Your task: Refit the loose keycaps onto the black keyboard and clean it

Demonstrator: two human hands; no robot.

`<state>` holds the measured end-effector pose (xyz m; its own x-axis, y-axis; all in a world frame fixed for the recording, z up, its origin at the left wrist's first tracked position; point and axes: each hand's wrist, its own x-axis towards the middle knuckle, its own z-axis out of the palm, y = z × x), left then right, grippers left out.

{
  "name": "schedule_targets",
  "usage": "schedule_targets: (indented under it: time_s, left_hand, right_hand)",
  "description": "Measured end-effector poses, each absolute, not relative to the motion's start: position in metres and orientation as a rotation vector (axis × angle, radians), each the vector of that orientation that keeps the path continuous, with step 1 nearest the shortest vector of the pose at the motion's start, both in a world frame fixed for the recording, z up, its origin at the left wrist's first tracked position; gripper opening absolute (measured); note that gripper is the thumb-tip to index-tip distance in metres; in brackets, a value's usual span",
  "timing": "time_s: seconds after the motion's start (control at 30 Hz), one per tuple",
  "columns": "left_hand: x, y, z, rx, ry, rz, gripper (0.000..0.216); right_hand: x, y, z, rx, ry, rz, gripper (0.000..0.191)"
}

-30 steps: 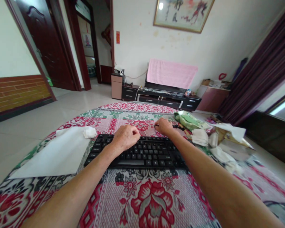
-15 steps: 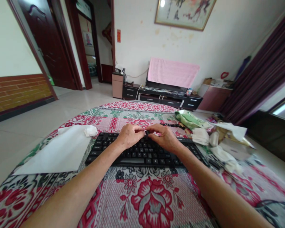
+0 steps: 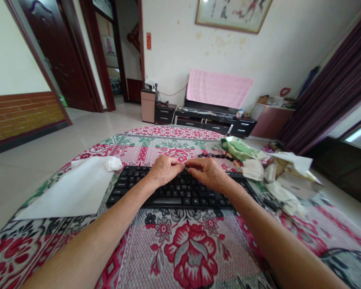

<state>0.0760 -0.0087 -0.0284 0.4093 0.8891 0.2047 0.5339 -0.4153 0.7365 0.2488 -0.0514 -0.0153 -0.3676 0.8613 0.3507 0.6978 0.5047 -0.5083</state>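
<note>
A black keyboard [image 3: 168,201] lies lengthwise before me on a floral tablecloth. Above its upper rows, my left hand [image 3: 165,171] and my right hand [image 3: 209,172] meet at the fingertips. Between them is a small black keycap [image 3: 186,168], pinched by the thumb and forefinger of each hand and partly hidden by the fingers. Just beyond the right hand, a row of small black pieces [image 3: 213,155], which look like more keycaps, rests on the cloth.
White paper [image 3: 69,188] with a crumpled tissue [image 3: 113,163] lies left of the keyboard. To the right are a green packet [image 3: 242,149], folded white cloth [image 3: 252,170], a tissue box [image 3: 297,182] and a dark cable [image 3: 349,261]. A low TV cabinet [image 3: 204,120] stands beyond the table.
Both hands stay together over the keyboard, with the fingers shifting slightly around the small black keycap. The whole view has tilted a little.
</note>
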Motion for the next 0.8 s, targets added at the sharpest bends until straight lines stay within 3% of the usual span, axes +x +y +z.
schedule_targets:
  time_s: [0.8]
  left_hand:
    - [0.074,-0.01,-0.027,2.395,1.198,0.747,0.023]
  right_hand:
    - [0.248,-0.04,-0.027,-1.549,-2.186,0.399,0.017]
